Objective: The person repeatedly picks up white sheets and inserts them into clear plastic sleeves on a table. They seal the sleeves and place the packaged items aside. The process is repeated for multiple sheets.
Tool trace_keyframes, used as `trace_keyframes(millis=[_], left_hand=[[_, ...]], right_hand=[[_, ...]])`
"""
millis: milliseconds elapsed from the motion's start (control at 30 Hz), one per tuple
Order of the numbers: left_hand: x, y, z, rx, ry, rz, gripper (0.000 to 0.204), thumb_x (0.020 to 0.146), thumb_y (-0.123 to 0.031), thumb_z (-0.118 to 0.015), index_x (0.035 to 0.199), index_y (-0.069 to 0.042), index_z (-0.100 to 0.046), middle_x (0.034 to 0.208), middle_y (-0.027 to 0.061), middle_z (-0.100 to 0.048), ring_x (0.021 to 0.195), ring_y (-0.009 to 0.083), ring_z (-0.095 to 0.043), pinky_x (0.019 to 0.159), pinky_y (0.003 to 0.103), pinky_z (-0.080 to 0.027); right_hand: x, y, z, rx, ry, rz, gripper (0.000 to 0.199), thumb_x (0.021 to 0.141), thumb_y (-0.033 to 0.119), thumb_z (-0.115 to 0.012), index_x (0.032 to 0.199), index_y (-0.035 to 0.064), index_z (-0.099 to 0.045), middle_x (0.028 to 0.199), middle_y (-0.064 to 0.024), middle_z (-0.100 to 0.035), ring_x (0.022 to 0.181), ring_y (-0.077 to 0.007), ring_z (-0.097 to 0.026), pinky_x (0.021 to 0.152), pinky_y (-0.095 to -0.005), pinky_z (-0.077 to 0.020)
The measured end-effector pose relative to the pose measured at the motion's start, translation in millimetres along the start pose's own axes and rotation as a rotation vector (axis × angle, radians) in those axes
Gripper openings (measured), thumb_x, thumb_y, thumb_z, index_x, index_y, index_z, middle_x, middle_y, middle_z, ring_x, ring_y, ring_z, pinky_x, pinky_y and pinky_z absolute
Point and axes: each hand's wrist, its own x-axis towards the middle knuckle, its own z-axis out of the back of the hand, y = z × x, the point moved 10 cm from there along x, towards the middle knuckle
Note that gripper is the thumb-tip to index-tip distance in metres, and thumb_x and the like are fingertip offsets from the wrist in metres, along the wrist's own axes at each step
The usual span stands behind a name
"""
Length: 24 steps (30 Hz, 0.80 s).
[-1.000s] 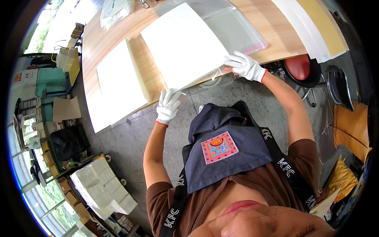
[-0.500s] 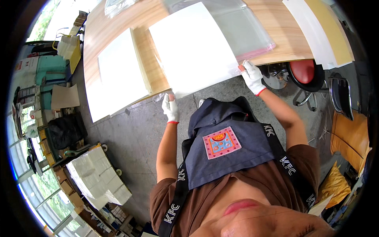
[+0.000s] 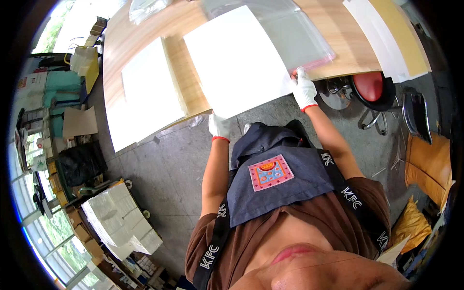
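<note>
Left hand [image 3: 220, 126] shifted rightward since the earlier frame, now at near-left corner of white sheet [image 3: 237, 63]; fingers hidden, grip can't be told. Sheet: large, rectangular, blank, glaring bright, on desk [image 3: 140, 29], overhanging its near edge. Right hand [image 3: 303, 89] at sheet's near-right corner, fingers close together, pinch unclear. Clear plastic [image 3: 299, 41] lies beyond, near desk's near edge.

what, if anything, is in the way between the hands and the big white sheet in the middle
Nothing visible: the left hand is at the white sheet's near left corner, the right hand at its near right corner. The clear plastic lies along the sheet's right side, not between.
</note>
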Motion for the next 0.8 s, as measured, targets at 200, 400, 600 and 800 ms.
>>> trace_keyframes(millis=[200, 400, 600, 800], left_hand=[[-4.7, -48.6, -10.6, -0.570, 0.176, 0.539, 0.056, 0.092, -0.053, -0.040, 0.106, -0.002, -0.059, 0.096, 0.0036, -0.061, 0.085, 0.0151, -0.057, 0.073, 0.028, -0.047], [27.0, -126.9, 8.5, -0.421, 0.234, 0.395, 0.032, 0.086, -0.012, -0.056, 0.114, 0.004, -0.053, 0.098, 0.0061, -0.061, 0.085, 0.0133, -0.057, 0.072, 0.024, -0.046], [37.4, -162.0, 78.7, -0.523, 0.011, 0.405, 0.037, 0.085, -0.007, -0.059, 0.119, 0.002, -0.049, 0.100, 0.0087, -0.060, 0.089, 0.0157, -0.058, 0.073, 0.027, -0.049], [72.3, -166.2, 196.1, -0.390, 0.079, 0.100, 0.031, 0.087, -0.007, -0.055, 0.116, 0.003, -0.050, 0.098, 0.0062, -0.059, 0.086, 0.0128, -0.058, 0.071, 0.027, -0.049]], right_hand=[[17.7, 3.3, -0.4, 0.402, 0.370, -0.300, 0.047, 0.087, 0.051, -0.050, 0.090, 0.0039, -0.054, 0.070, -0.0085, -0.059, 0.055, -0.0198, -0.055, 0.049, -0.0342, -0.0456], [13.5, 30.2, -44.0, 0.714, 0.711, -0.217, 0.048, 0.084, 0.039, -0.063, 0.108, -0.0014, -0.057, 0.084, -0.0052, -0.060, 0.070, -0.0120, -0.058, 0.063, -0.0249, -0.0486], [-1.1, 65.7, -75.1, 1.067, 0.728, -0.205, 0.039, 0.089, 0.012, -0.059, 0.117, -0.0115, -0.046, 0.110, -0.0160, -0.060, 0.098, -0.0199, -0.060, 0.090, -0.0295, -0.0470], [-35.1, 182.3, -147.6, 1.234, 0.909, -0.183, 0.047, 0.087, 0.013, -0.062, 0.120, -0.0132, -0.041, 0.111, -0.0178, -0.059, 0.102, -0.0220, -0.059, 0.090, -0.0304, -0.0478]])
